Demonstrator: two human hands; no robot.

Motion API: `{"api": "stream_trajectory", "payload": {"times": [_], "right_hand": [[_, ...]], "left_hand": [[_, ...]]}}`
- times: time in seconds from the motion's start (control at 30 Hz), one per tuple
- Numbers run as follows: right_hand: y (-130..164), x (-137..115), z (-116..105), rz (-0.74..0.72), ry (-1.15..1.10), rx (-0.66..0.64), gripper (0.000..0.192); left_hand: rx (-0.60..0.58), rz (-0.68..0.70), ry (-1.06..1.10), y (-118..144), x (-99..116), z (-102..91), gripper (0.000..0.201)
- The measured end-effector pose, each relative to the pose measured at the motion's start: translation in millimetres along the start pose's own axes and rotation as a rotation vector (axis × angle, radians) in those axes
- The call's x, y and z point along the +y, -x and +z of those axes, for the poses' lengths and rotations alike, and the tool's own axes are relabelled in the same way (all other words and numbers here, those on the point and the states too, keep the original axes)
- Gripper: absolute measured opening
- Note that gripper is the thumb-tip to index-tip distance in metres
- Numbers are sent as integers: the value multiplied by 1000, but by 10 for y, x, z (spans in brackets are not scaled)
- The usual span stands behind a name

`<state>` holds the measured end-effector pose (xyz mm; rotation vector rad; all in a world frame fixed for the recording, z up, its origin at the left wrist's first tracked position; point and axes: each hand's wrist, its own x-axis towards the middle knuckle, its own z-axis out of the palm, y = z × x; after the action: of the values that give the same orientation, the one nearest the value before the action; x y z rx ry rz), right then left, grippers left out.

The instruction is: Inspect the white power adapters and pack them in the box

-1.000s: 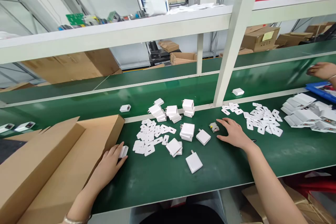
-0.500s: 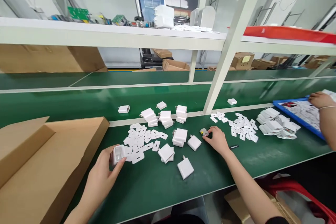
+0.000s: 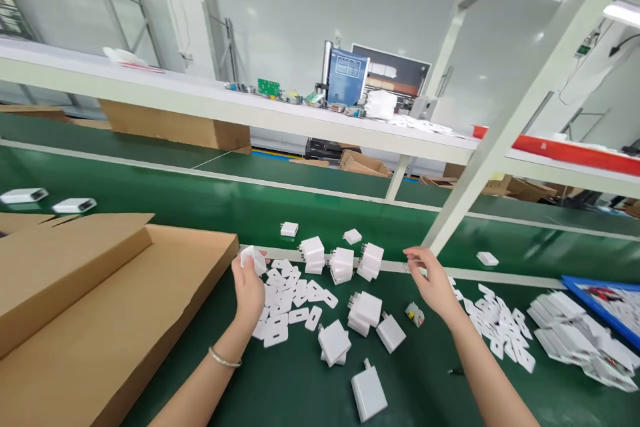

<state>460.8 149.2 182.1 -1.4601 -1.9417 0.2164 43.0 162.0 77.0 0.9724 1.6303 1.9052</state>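
Note:
My left hand (image 3: 249,287) is closed around a white charger housing (image 3: 254,259), raised by the corner of the cardboard box. Beside it lies a pile of flat white plates with slots (image 3: 285,300). My right hand (image 3: 431,281) hovers at the back of the bench, thumb and fingers apart, with something pale showing in the gap. Below it a small circuit board (image 3: 415,314) rests on the green surface. Between my hands are several white plug chargers (image 3: 369,390), some stacked. More slotted plates (image 3: 500,323) lie right of my right wrist.
An open cardboard box (image 3: 165,280) stands at the left. To the right are a heap of white housings (image 3: 583,333) and a blue-rimmed tray (image 3: 600,310). A slanted white post (image 3: 465,197) rises behind my right hand. A dark pen-like item (image 3: 456,371) lies near my right forearm.
The view has tilted up and turned left. My left hand has lifted the housing away from the plates. My right hand has left the circuit board and moved towards the back.

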Motion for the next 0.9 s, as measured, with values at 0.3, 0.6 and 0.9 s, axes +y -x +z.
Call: {"api": "stream_trajectory", "payload": {"times": [0.3,0.6,0.9], "right_hand": [[-1401,490,653,-3,87,-187,76],[-2059,551,1006,-22,424,-561,52],[-2740,-258,1408,-140,423,-765,53]], "left_hand": [[-87,146,-32,-164,-242,-58,53],[-168,101,-26,-158,-267,69,37],[-218,86,-20,-153,-218,79,32]]}}
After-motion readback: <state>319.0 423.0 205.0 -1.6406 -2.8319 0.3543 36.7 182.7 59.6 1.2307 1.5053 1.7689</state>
